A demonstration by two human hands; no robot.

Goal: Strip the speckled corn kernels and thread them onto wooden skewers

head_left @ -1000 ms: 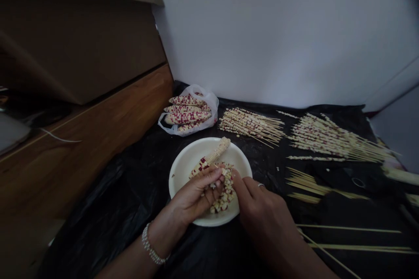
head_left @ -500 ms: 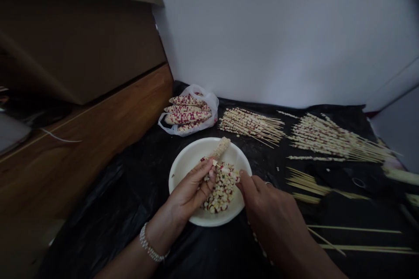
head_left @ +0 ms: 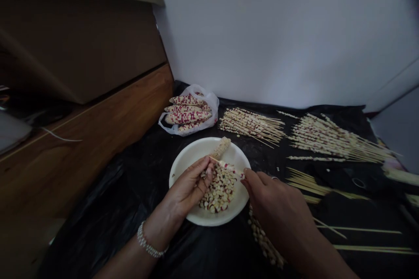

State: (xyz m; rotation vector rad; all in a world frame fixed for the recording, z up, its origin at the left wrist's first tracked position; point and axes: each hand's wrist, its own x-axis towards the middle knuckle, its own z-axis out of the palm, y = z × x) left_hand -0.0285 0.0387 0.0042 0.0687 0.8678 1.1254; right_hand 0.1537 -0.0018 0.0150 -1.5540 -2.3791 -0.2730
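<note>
Holding a skewer (head_left: 214, 160) pinched between right thumb and fingertips, slanted over the bowl (head_left: 176, 161), with strung kernels (head_left: 230, 168) along the visible part and a short bare tip reaching the left fingertips. Hiding the farther length of the skewer behind the right hand (head_left: 273, 194); cannot tell whether the loose end (head_left: 330, 228) beyond the forearm belongs to it. Keeping left thumb and forefinger narrow, nearly meeting beside that tip; cannot tell whether gripping a kernel, with pale bits half lost inside the curled left hand (head_left: 188, 185). Covering part of the loose kernels (head_left: 218, 194) in the bowl, and the lower end of a stripped cob (head_left: 221, 146) leaning toward the far rim. Crossing with the right forearm over a dim, partly covered bundle (head_left: 265, 239) on the black sheet (head_left: 127, 209), too dark to count. Lying behind the bowl: ears (head_left: 188, 117), partly wrapped by a cloudy bag (head_left: 214, 107). Spreading to the right: two filled piles, near (head_left: 244, 122) and far (head_left: 321, 137), overlapping too closely to separate. Showing below them, bare sticks (head_left: 306, 181), partly covered by dark material, blurring toward the right edge.
</note>
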